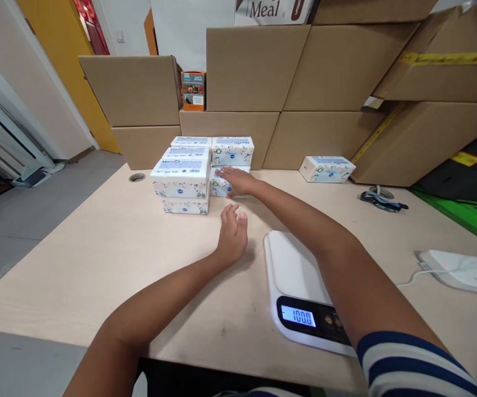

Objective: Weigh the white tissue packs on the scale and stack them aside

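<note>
White tissue packs with a blue-and-floral print stand stacked in two columns on the table. My right hand (238, 181) lies against a lower tissue pack (217, 189) in the right column, fingers stretched over its face and thumb apart. Another tissue pack (232, 151) sits above and behind that one. In the left column, the front upper tissue pack (180, 179) rests on a lower pack (185, 207). My left hand (232, 237) is just in front of the stack, empty, with its fingers loosely bent and apart. A white digital scale (296, 270) under my right forearm reads 100.0.
A single tissue pack (327, 169) lies at the back right. Cardboard boxes (238, 132) line the back edge, with a small orange box (193, 91) among them. Dark straps (382, 203), a white corded device (465, 270) and a cable hole (137, 177) are on the table.
</note>
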### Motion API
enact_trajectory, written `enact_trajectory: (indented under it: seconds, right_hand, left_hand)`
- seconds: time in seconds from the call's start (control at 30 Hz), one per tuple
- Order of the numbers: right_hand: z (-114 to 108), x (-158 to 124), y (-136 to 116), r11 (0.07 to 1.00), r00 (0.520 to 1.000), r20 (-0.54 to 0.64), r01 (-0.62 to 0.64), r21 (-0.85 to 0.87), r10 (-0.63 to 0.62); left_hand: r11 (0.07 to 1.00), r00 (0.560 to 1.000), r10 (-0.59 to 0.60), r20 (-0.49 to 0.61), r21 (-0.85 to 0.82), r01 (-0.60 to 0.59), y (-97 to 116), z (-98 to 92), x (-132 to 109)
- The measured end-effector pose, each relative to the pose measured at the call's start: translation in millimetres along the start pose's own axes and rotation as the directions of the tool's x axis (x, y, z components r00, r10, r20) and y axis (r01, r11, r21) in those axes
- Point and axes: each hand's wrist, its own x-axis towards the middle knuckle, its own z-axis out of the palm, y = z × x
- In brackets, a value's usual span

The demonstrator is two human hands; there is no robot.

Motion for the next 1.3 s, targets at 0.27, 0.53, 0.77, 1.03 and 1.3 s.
enact_trajectory:
  seconds: [0.27,0.53,0.77,1.03,1.3]
  right_hand:
    - [-7,-56,-20,0.997,0.993,-0.119,-0.016,-0.081,0.007]
    - [-36,-165,131,0.821,0.795,-0.272,-0.570,-0.034,0.542]
    - [-12,-163,229,0.614,0.607,-0.099,-0.785,0.079,0.789]
    - [-19,-173,244,0.686,0.688,-0.066,-0.726,-0.052,0.723]
    - [-24,-193,199,0.767,0.772,-0.047,-0.635,-0.091,0.634]
  left_hand:
    - [0.999,1.000,-0.026,-0.013,0.020,0.027,-4,-8.1,0]
    - [0.999,0.998,-0.052,-0.017,-0.015,0.052,-3,-8.1,0]
    - [0.995,0.997,-0.079,-0.008,-0.054,0.079,4,-10.7,-11]
    - [0.998,0.999,-0.045,-0.015,-0.045,0.044,1,-10.0,-3]
    - [0.999,0.999,-0.043,-0.002,-0.016,0.043,-5,-8.3,6]
